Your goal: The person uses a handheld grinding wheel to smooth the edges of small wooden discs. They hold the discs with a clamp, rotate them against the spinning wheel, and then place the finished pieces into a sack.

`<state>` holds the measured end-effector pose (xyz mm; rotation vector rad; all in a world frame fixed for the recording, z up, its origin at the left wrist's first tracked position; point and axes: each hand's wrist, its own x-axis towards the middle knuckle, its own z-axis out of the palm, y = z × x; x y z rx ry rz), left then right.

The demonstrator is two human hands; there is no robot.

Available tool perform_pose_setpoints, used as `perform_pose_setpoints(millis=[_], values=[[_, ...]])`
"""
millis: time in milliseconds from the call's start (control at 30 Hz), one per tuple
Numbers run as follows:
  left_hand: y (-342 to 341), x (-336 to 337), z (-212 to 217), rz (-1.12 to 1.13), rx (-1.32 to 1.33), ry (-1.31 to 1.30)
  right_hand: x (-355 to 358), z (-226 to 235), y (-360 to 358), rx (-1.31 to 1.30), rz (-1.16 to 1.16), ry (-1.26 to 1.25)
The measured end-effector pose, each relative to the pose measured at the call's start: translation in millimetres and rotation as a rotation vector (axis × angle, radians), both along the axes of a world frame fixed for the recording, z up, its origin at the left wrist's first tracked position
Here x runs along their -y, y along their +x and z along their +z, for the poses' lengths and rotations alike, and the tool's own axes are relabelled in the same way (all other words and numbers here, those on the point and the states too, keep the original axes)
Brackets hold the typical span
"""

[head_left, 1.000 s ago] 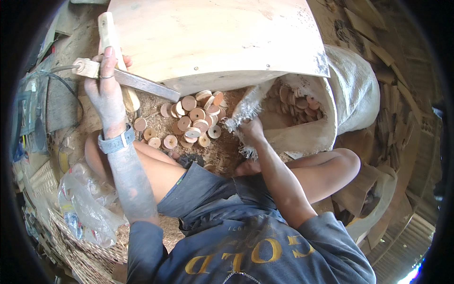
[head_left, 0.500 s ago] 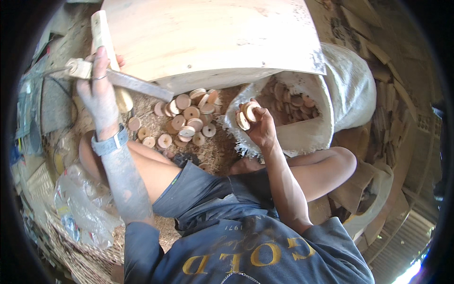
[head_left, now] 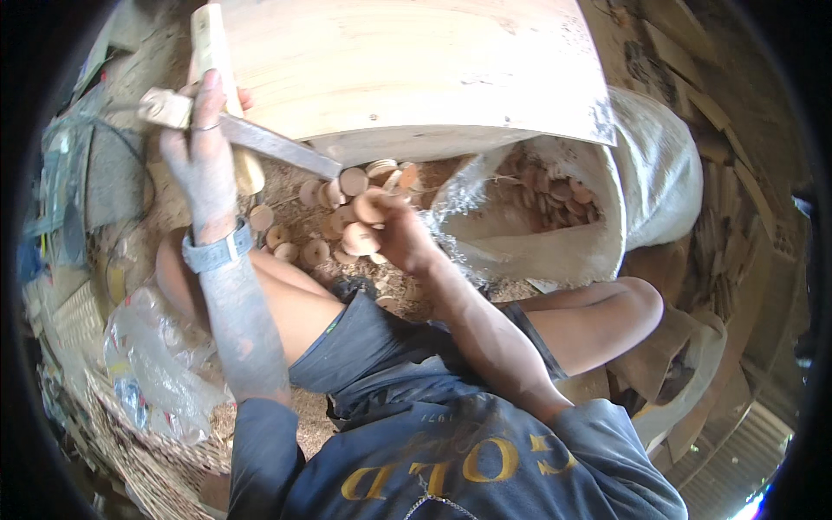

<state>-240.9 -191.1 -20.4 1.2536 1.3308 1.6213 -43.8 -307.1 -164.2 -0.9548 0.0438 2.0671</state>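
Note:
My left hand [head_left: 206, 152] is closed around a pale wooden stick [head_left: 208, 43] and a flat metal bar [head_left: 282, 149] with a pale knobby end. The two cross under my thumb; which fingers grip which is partly hidden. Small round wooden discs, several with a centre hole, lie heaped on the ground in front of my crossed legs. Over this heap, my right hand [head_left: 411, 238] is slightly blurred, its fingers on wooden discs [head_left: 360, 239]. A white woven sack [head_left: 563, 251], its frayed mouth facing me, holds many more discs [head_left: 555, 192].
A large pale wooden board [head_left: 407, 69] with screws along its near edge stands ahead. Clear plastic bags [head_left: 160, 373] and a woven basket [head_left: 139, 459] are at the left. Scrap wood [head_left: 737, 208] is stacked along the right. Shavings cover the ground.
My right hand has swung left and slightly nearer, from the sack's mouth to the disc heap, with discs in its fingers. My left hand keeps its grip. The whole view has shifted a little.

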Motion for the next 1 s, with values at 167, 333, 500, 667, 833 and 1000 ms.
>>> perform_pose_setpoints(millis=[167, 333, 500, 667, 833, 1000], values=[[0, -1, 1, 0.026, 0.009, -0.071, -4, 14, -14, 0.816, 0.250, 0.341], [1, -2, 0, 0.030, 0.021, -0.041, 0, 23, 95, 1.177, 0.315, 0.459], [0, -2, -1, 0.021, -0.021, -0.034, 16, 48, 257, 1.852, 0.922, 0.249], [2, -1, 1, 0.051, -0.028, -0.072, 68, 67, 291, 1.660, 1.939, 0.097], [3, -2, 0, 0.063, 0.007, -0.048, 68, 82, 272, 1.586, 1.685, 0.353], [-2, -3, 1, 0.026, -0.034, -0.059, 14, 54, 289, 2.070, 1.303, 0.180]])
